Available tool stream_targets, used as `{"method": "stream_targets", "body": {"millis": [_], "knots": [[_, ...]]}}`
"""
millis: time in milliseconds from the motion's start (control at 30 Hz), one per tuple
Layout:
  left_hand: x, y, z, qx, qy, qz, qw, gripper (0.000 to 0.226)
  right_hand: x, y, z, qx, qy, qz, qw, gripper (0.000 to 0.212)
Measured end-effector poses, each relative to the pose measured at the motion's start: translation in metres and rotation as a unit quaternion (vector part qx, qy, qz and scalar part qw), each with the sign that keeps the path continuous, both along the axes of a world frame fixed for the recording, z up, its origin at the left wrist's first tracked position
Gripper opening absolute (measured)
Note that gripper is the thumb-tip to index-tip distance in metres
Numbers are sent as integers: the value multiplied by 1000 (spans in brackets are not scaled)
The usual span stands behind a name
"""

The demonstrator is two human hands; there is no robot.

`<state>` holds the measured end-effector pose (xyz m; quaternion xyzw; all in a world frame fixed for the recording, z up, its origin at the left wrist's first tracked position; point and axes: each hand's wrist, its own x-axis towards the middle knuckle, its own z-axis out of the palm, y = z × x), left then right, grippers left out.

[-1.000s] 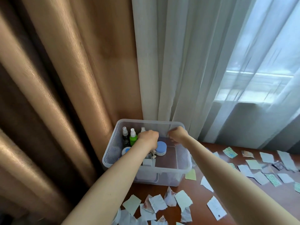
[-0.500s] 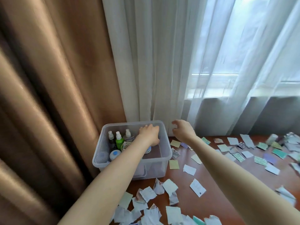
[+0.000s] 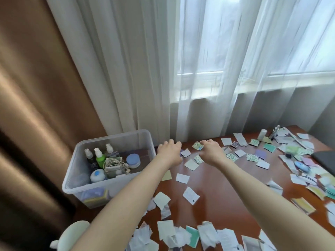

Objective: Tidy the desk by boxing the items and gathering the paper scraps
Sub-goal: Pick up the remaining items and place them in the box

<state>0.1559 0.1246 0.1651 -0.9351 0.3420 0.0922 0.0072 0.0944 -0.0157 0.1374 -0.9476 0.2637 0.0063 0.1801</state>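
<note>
The torn scraps of white, cream and green paper (image 3: 182,178) lie loose and flat across the reddish-brown wooden desk (image 3: 226,196), spreading rightward from the clear plastic storage box (image 3: 71,173) and piling thicker in front of it. They look feather-light, limp and easy to crease or blow aside. Sweeping them into a heap with flat palms would probably go better than picking each one up by a corner (a flat scrap gives fingertips little edge).

The left hand (image 3: 169,153) hovers palm down just right of the box, fingers loosely bent with nothing seen in them. The right hand (image 3: 211,151) is further right, its fingertips curled at the edge of a green-patterned square scrap (image 3: 197,145). Whether it pinches the scrap cannot be told.

Inside the box stand a green spray bottle (image 3: 100,158) and a blue-lidded jar (image 3: 133,160).
</note>
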Motion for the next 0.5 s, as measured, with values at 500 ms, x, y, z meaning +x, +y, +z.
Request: {"method": "stream_targets", "body": {"millis": [500], "knots": [[-73,-160,-26,31,36,-102,994,55,-89,-142,-32,37,32,-69,996,46]]}}
